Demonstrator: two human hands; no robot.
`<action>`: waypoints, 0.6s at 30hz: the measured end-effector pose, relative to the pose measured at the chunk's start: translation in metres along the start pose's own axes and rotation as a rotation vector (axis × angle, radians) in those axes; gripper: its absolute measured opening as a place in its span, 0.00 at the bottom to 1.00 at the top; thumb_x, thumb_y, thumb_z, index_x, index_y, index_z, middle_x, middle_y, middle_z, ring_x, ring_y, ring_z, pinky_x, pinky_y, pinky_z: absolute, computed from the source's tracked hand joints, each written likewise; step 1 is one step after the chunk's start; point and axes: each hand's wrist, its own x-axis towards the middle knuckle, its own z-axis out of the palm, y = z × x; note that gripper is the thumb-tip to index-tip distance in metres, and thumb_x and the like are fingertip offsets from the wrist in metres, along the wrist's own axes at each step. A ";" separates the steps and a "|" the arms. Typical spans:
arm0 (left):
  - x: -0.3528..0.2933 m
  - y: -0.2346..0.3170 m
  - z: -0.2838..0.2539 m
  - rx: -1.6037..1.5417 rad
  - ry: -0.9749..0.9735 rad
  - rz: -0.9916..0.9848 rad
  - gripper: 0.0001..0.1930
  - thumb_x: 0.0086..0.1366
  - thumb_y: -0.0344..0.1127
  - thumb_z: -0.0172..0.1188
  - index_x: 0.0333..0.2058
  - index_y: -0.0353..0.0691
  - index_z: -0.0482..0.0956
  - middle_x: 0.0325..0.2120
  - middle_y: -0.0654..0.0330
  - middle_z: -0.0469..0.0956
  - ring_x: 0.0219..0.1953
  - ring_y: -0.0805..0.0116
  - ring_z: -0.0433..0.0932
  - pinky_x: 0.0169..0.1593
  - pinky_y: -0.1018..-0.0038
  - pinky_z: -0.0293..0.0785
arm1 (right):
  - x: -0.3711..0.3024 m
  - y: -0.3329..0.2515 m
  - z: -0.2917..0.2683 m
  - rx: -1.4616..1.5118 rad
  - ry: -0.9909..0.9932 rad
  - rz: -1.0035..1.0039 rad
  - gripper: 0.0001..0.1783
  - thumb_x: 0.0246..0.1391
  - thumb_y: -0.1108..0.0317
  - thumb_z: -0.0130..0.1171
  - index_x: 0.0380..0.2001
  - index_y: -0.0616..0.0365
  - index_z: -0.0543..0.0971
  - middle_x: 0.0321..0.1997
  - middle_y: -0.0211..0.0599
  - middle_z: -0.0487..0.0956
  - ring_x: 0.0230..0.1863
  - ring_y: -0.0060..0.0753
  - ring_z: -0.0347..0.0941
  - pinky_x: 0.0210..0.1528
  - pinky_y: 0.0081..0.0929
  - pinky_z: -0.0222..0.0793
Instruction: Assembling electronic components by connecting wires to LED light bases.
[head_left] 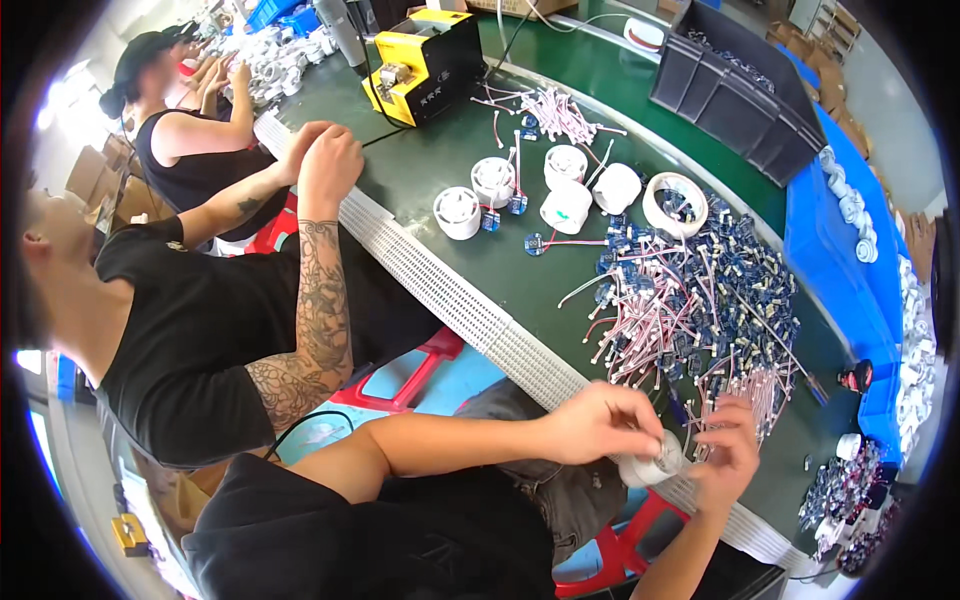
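Note:
In front of me, at the table's near edge, a small white round plastic housing point(652, 466) is tilted with its opening up. My left hand point(605, 425) is closed at its rim, thumb and fingertips pinched there. Just to the right, my right hand point(728, 455) has its fingers curled but apart, thumb beside the housing; a thin wire seems to run between them, too fine to be sure. Beyond my hands spreads a heap of small blue circuit boards with pink and white wires point(690, 290). Several similar white housings point(566, 207) stand farther off, some with boards wired to them.
A white ring point(675, 205) holds boards beside the heap. A screwdriver point(800, 370) lies at right. Farther back are a yellow and black machine point(425, 65), a dark grey bin point(735, 95) and blue bins point(835, 260). A co-worker's tattooed arm point(322, 290) rests along the perforated white table edge point(450, 290).

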 end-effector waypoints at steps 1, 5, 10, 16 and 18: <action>-0.005 0.010 -0.006 -0.118 0.019 -0.055 0.06 0.61 0.25 0.65 0.36 0.33 0.79 0.31 0.59 0.82 0.32 0.73 0.81 0.40 0.77 0.78 | -0.004 -0.011 -0.007 0.007 0.075 0.020 0.15 0.48 0.59 0.66 0.24 0.59 0.77 0.38 0.38 0.74 0.50 0.43 0.69 0.56 0.42 0.63; -0.017 0.045 -0.035 -0.082 0.349 0.091 0.06 0.60 0.26 0.64 0.35 0.34 0.78 0.30 0.60 0.80 0.31 0.71 0.79 0.38 0.75 0.77 | -0.034 -0.038 -0.056 -0.212 0.251 0.237 0.15 0.48 0.61 0.63 0.26 0.64 0.78 0.35 0.42 0.76 0.41 0.40 0.72 0.47 0.34 0.67; -0.052 0.068 -0.161 0.455 0.834 0.518 0.04 0.67 0.29 0.56 0.39 0.37 0.77 0.38 0.61 0.77 0.40 0.70 0.75 0.48 0.73 0.72 | -0.025 -0.071 -0.119 -0.541 0.187 0.127 0.07 0.49 0.72 0.67 0.27 0.63 0.79 0.30 0.39 0.78 0.34 0.36 0.75 0.38 0.30 0.70; -0.015 0.101 -0.217 0.318 0.766 0.299 0.24 0.73 0.32 0.47 0.62 0.22 0.59 0.60 0.42 0.66 0.63 0.55 0.66 0.70 0.65 0.55 | -0.192 -0.126 -0.244 -0.877 0.872 0.714 0.11 0.57 0.65 0.64 0.30 0.64 0.82 0.23 0.30 0.79 0.26 0.20 0.72 0.32 0.22 0.69; -0.008 0.102 -0.215 0.349 0.676 0.314 0.23 0.73 0.32 0.47 0.62 0.25 0.61 0.60 0.45 0.66 0.63 0.57 0.66 0.70 0.67 0.54 | -0.286 -0.118 -0.288 -1.045 0.894 0.930 0.13 0.54 0.63 0.64 0.35 0.62 0.83 0.29 0.39 0.84 0.29 0.27 0.79 0.36 0.26 0.74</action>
